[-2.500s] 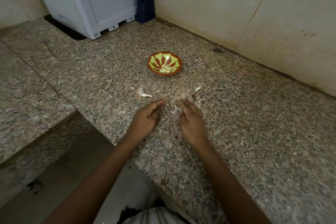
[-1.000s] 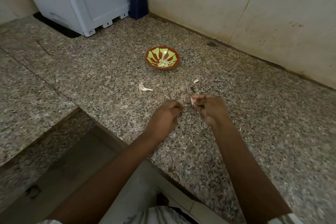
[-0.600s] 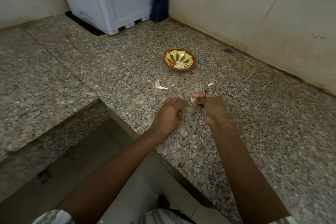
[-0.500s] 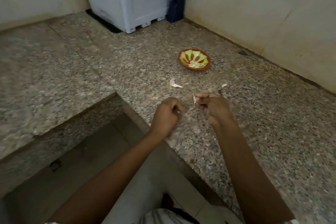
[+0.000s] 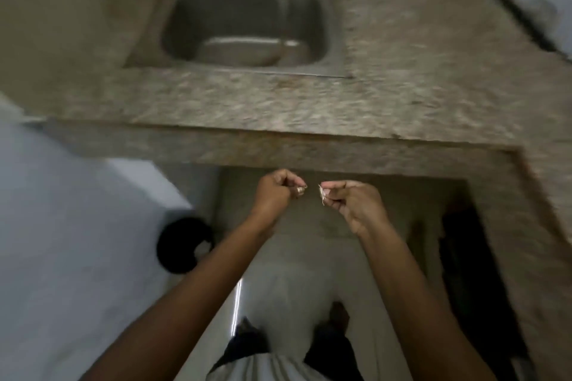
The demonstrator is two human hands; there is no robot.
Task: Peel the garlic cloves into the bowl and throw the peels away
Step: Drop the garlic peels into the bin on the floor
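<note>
Left hand (image 5: 275, 195) and right hand (image 5: 356, 207) pinch garlic peels (image 5: 322, 194) in clenched fingers (image 5: 335, 186); the black container (image 5: 182, 246), likely a bin, lies nearer left.

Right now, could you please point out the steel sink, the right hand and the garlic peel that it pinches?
steel sink (image 5: 185, 20): head view, left inner wall of the basin.
right hand (image 5: 356, 206): head view, middle of the hand.
garlic peel (image 5: 322, 192): head view, middle of the pale scrap.
</note>
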